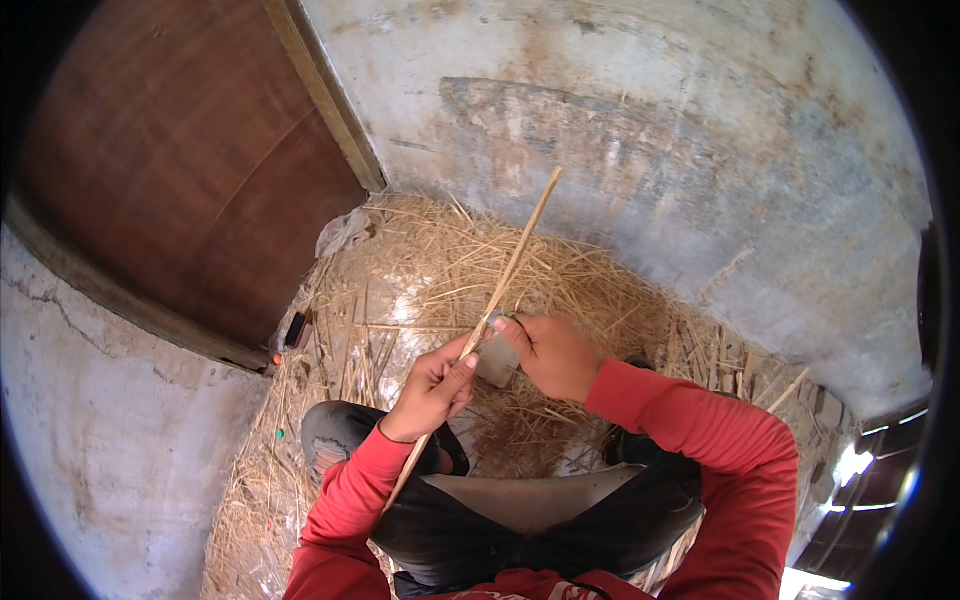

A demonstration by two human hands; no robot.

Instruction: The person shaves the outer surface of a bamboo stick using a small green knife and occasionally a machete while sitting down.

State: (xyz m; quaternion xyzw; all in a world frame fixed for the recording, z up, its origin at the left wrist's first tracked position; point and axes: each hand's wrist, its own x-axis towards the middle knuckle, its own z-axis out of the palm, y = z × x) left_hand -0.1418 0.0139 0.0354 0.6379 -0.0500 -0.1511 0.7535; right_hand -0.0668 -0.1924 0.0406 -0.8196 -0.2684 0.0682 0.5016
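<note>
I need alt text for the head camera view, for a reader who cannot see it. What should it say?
Seen from above, a seated person in red sleeves holds a long thin stick in the left hand, while the right hand presses a small grey blade-like tool against it. Straw shavings cover the floor, between a brown wooden door and a worn concrete wall.

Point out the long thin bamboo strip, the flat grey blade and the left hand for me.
long thin bamboo strip (520, 247), head view, upper shaft.
flat grey blade (498, 360), head view, flat face.
left hand (432, 388), head view, back of hand.
</note>
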